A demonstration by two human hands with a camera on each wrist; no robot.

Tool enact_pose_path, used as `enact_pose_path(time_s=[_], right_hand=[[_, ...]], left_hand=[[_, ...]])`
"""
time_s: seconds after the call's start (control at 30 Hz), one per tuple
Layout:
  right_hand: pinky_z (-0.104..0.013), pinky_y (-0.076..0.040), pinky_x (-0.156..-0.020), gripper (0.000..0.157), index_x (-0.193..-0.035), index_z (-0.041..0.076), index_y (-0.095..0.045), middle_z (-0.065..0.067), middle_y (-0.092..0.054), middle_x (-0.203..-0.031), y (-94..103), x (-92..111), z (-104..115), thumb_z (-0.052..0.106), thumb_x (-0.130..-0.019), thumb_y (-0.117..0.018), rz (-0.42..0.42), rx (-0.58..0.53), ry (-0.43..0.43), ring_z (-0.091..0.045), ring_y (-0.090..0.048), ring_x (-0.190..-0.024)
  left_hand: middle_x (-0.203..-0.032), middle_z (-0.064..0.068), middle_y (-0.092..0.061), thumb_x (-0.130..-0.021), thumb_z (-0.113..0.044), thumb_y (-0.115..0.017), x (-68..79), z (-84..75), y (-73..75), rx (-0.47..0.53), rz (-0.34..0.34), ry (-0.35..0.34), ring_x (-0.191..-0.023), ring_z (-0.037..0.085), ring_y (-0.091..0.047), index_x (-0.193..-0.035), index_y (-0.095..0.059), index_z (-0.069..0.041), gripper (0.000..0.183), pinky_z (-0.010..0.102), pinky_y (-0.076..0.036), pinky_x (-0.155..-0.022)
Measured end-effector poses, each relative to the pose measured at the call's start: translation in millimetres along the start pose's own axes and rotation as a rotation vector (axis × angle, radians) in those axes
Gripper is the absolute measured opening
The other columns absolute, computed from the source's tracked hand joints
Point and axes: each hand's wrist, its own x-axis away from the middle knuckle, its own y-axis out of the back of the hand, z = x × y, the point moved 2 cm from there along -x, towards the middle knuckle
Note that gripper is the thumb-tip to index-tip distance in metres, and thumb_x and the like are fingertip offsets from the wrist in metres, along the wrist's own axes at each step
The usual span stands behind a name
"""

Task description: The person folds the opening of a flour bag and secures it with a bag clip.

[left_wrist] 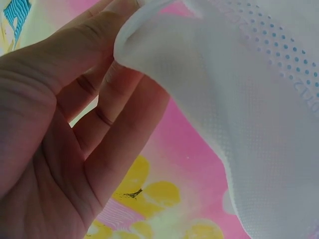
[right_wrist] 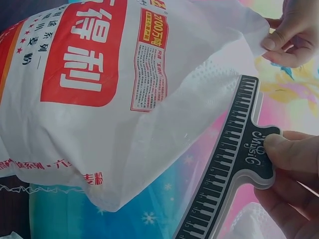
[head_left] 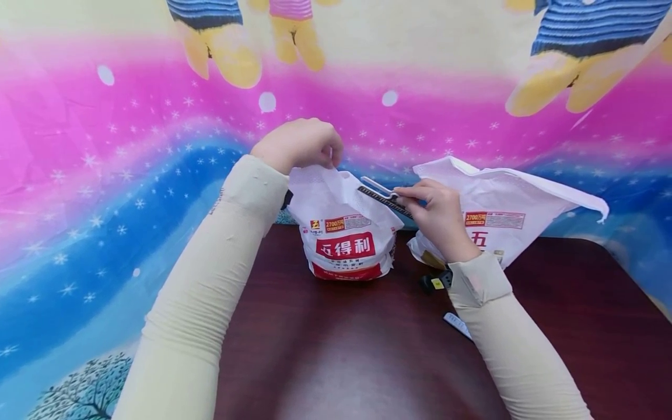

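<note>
A white flour bag (head_left: pixel 328 198) with red print stands upright on the table, its top loose. My left hand (head_left: pixel 304 143) pinches a top corner of this bag; in the left wrist view the thumb and fingers (left_wrist: pixel 122 92) hold its thin white edge. My right hand (head_left: pixel 441 216) pinches the handle of a long black clip (right_wrist: pixel 219 154) with a piano-key pattern, thumb on the handle. The clip lies beside the bag's right upper edge, and its far end is close to the bag; whether it touches cannot be told.
Another white printed bag (head_left: pixel 504 198) stands behind my right hand, its top spread to the right. A small pale flat object (head_left: pixel 458 325) lies on the dark table (head_left: pixel 346 344), partly under my right forearm. A colourful printed cloth (head_left: pixel 157 116) hangs behind.
</note>
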Motion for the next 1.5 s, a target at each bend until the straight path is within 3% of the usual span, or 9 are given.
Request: enact_pose_path(time_s=[0.77,1.13,1.5], right_hand=[[-0.010,-0.042,-0.060,0.018,-0.105,0.002,-0.080,-0.012,-0.073,-0.090,-5.9,-5,-2,-0.001,-0.087,-0.078,0.018,-0.046,-0.036,-0.020,-0.061,-0.076],[-0.008,-0.039,-0.062,0.016,-0.101,0.001,-0.080,-0.013,-0.073,-0.085,-12.4,-5,-3,-0.002,-0.086,-0.078,-0.008,-0.105,-0.012,-0.023,-0.062,-0.074],[-0.013,-0.042,-0.059,0.019,-0.105,0.002,-0.079,-0.011,-0.073,-0.089,-18.9,-2,-8,-0.002,-0.086,-0.078,-0.004,-0.165,-0.044,-0.015,-0.057,-0.073]], left_hand=[[-0.109,0.004,-0.068,-0.093,-0.011,-0.074,-0.8,-0.1,-0.7,-0.010,-0.043,-0.036,-0.103,0.024,-0.058,-0.105,-0.076,-0.015,0.013,0.043,-0.053,-0.093],[-0.112,0.005,-0.068,-0.095,-0.010,-0.072,-1.4,-1.4,-0.2,-0.021,-0.022,-0.031,-0.104,0.025,-0.058,-0.107,-0.077,-0.013,0.013,0.044,-0.051,-0.096],[-0.110,0.004,-0.068,-0.095,-0.011,-0.071,-2.6,0.9,-0.6,-0.033,-0.031,-0.040,-0.103,0.024,-0.058,-0.107,-0.076,-0.014,0.013,0.042,-0.051,-0.094]])
